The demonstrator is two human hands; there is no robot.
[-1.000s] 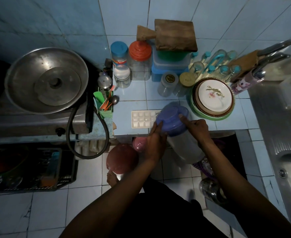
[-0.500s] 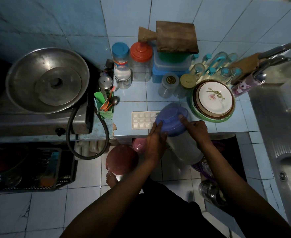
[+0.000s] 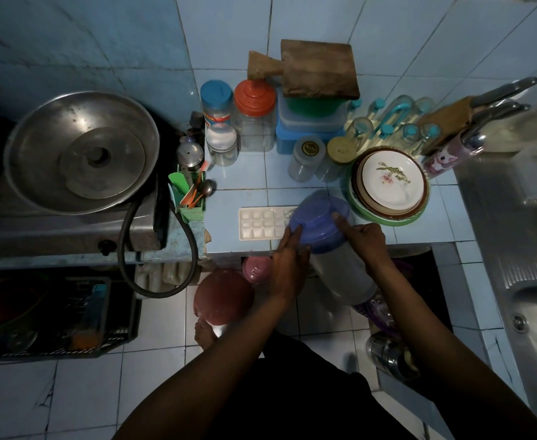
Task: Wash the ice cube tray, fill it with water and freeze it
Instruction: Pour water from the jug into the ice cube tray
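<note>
Jug: your left hand and right hand grasp the purple lid of the water jug; likely tilting it to pour
Tray: ice cube tray flat at the jug's 9 o'clock; placed ready for filling

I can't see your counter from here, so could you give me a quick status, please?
Both hands, left and right, hold the purple-lidded jug. Ice cube tray on countertop, untouched. Lid overlaps tray's right end.
</note>
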